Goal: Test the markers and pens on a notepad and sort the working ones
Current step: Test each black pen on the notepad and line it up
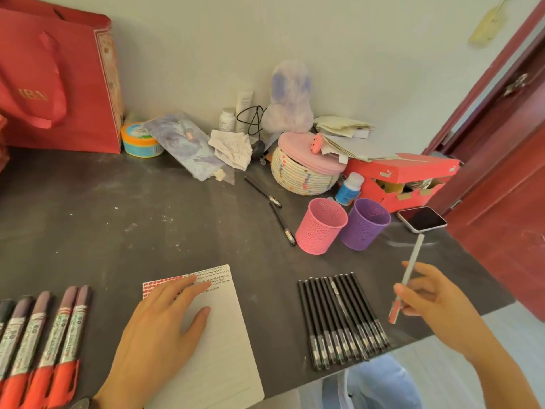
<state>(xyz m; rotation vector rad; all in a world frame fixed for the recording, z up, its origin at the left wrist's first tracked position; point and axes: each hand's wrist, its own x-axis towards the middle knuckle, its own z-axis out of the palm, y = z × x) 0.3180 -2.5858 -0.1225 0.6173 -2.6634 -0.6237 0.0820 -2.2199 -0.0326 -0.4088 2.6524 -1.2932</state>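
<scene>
Markers (44,343) with red caps lie in a row at the near left edge of the counter (147,231), just beside the notepad (224,349). On that notepad rests the left hand (159,326), palm down, its fingers (191,286) straight and spread, reaching up to the rows of red and black scribbles along the top of the page; it grasps nothing and only pins the paper. To the right of the pad, black pens (342,317) lie side by side in a tight row at the near edge.

The right hand (433,302) is raised above the counter to the right of that row and pinches a white pen (408,278) between thumb and fingertips. The pen's red end hangs low by the palm and its pale end tilts up toward the pink cup (321,227) and purple cup (365,224), which stand touching each other further back. Which end carries the tip is too blurred to tell.

My guess is that this pen is either about to be tried or about to be sorted. To try it well, the tip should be turned downward and brought to the blank paper below the scribbles, clear of the left fingertips, with the palm pressing so the pad does not slide. One short, light stroke is enough to judge it. If it marks, it should go tip-down into one cup, and that cup should be used for every working pen.
</scene>
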